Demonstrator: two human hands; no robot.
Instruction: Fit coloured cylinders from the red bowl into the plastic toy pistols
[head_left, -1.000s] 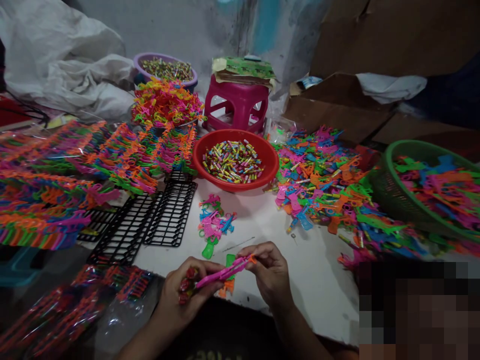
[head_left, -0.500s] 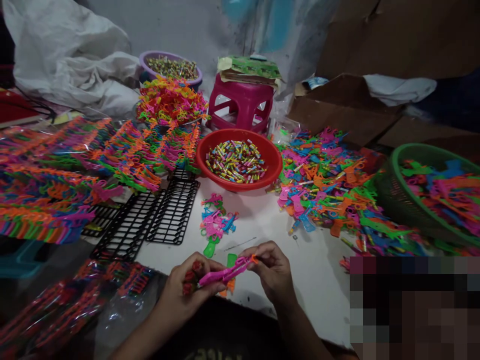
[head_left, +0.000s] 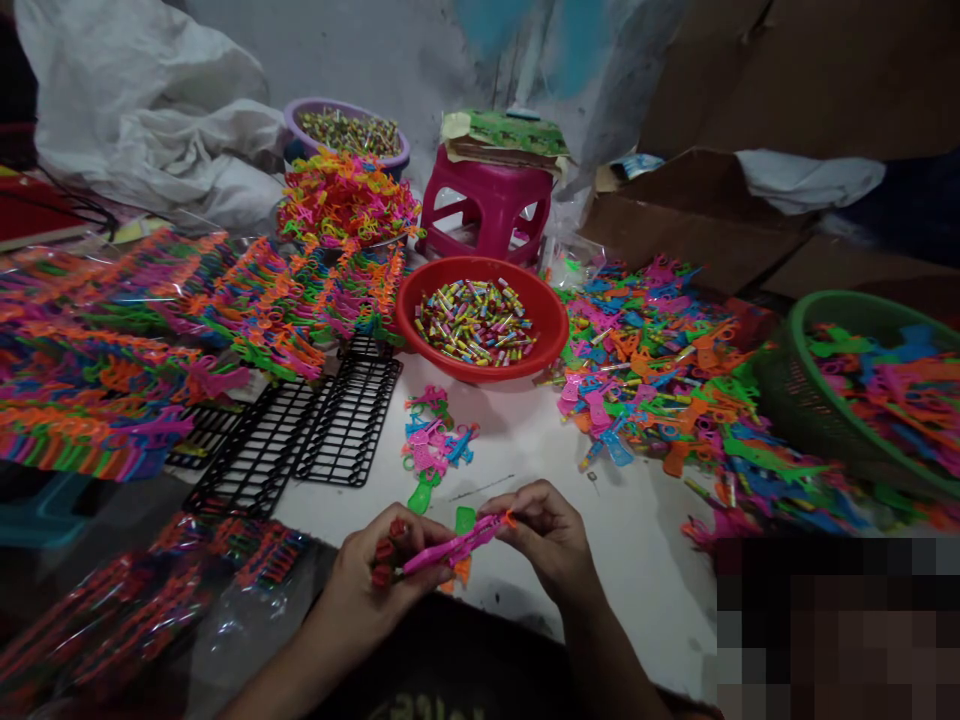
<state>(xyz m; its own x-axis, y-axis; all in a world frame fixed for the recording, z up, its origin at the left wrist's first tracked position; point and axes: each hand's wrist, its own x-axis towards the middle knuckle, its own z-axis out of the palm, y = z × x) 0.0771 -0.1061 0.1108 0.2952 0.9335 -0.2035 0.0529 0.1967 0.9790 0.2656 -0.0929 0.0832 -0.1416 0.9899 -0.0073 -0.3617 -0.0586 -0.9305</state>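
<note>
Pinching pink toy (head_left: 448,549) at both ends, left hand (head_left: 375,585) and right hand (head_left: 544,540), low middle | done toys lined up at 9 (head_left: 112,390) | loose pile at 2 (head_left: 660,370), red bowl (head_left: 551,330) at 12, lots left.

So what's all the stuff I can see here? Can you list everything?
pink toy piece: one, pink with an orange tip, held between both hands
red bowl: one, red, centre, full of small coloured sticks
loose toy pile: many, mixed bright colours, right of the bowl
small toy cluster: a few, pink, blue, green, in front of the bowl
green basket: one, far right, holds toys
black racks: several, left of centre
lined-up toys: many, bright, left
purple bowl: one, back
pink stool: one, back, papers on top
cardboard boxes: brown, back right
left hand: grips the piece's rear
right hand: pinches its orange tip
</note>
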